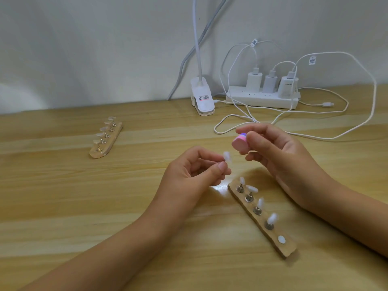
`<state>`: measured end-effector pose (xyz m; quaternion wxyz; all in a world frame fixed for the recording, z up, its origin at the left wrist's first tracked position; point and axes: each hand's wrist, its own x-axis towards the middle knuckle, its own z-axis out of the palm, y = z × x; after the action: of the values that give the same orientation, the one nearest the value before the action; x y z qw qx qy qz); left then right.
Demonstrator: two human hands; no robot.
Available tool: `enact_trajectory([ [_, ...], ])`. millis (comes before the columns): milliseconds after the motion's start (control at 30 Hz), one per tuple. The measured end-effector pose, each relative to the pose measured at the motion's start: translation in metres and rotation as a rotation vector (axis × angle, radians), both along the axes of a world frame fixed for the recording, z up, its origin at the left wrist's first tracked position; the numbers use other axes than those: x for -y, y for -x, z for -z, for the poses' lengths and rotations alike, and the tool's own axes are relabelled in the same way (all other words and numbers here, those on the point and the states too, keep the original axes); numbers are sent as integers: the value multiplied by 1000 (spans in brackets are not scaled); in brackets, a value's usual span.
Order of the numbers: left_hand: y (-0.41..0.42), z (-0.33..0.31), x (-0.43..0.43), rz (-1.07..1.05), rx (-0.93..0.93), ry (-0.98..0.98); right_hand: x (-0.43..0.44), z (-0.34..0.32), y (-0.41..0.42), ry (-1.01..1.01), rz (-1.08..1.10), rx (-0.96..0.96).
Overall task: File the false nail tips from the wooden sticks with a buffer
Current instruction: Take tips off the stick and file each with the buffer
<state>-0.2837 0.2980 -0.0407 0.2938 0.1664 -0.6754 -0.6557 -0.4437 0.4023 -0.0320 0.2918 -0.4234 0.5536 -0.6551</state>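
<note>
The wooden worktop (63, 196) carries everything, with a power strip (262, 99) and a lamp clip (202, 97) pushed back by the wall, likely to keep the front free for the work. Both forearms come in low from the near edge, and the hands are raised above the surface, probably so the filing can be watched closely. The right hand (279, 152) is turned palm towards the left. Its grip is clamped on the buffer (239, 142), thumb on one side and fingers on the other, with the pink face angled down. The left hand (189, 171) is curled, and its grip of thumb and forefinger is closed on one nail tip (227, 157), held up just below the buffer. Blur hides whether the two are touching. The near wooden stick (262, 217) lies slantwise under the right wrist, within easy reach. Four tips stand on its posts, and one bare pad (344, 239) at its near end suggests where the held tip belongs. The far wooden stick (106, 138), with five tips, sits well apart to the left, seemingly a separate batch.
</note>
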Motion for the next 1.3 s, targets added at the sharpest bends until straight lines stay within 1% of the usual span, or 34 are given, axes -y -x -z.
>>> enact_trajectory([
  [67,0,1,0,-4,9,37,-2,-1,-3,-4,-6,-44],
  [200,0,2,1,-9,16,89,-6,-3,-10,59,-8,-90],
  [333,0,4,1,-21,16,140,-5,-5,-14,-9,-14,-123],
  [433,0,4,1,-35,37,173,-6,-5,-15,43,-3,-168],
  [567,0,5,1,-36,41,206,-4,-2,-14,-30,3,-178],
  [700,-1,4,0,-36,61,227,-5,-2,-14,29,15,-298],
  [800,-2,3,-1,-39,63,243,-6,0,-15,39,20,-271],
  [867,-2,2,-2,-33,51,260,-8,0,-17,88,15,-313],
  [900,-2,2,-2,-30,50,266,-7,0,-17,85,15,-317],
  [1000,-2,3,-3,-38,43,271,-4,1,-14,2,11,-241],
  [1033,-2,3,-3,-41,39,270,-4,2,-13,13,3,-236],
  [1133,-1,3,-3,-47,42,284,-5,2,-14,84,-26,-269],
  [1233,-1,3,-4,-50,37,292,-5,3,-12,66,-2,-268],
  [1300,-1,3,-4,-51,40,296,-6,4,-13,117,15,-361],
])
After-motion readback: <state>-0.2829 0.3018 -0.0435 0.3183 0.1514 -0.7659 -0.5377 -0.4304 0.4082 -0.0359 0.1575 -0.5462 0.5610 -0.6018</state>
